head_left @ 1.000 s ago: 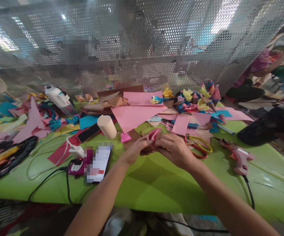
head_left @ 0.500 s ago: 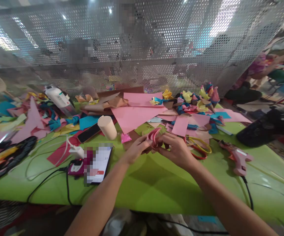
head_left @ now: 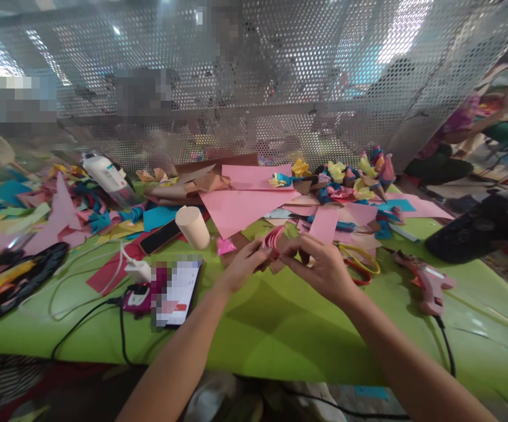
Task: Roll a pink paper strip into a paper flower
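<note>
1. Head view: left hand (head_left: 246, 265) grips layered pink paper (head_left: 274, 239) above the green table (head_left: 280, 334), inward from its near edge.
2. Right hand (head_left: 319, 265) curls alongside; whether it grips, I cannot tell.

A lit phone (head_left: 185, 292) lies near a white plug (head_left: 138, 271). Behind them, a dark phone (head_left: 159, 237) lies beside a beige cylinder (head_left: 193, 227). A white bottle (head_left: 107, 176) sits before a mesh screen (head_left: 263, 82).

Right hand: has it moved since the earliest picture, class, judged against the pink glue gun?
Yes: the right hand has shifted slightly rightward, towards the pink glue gun.
</note>
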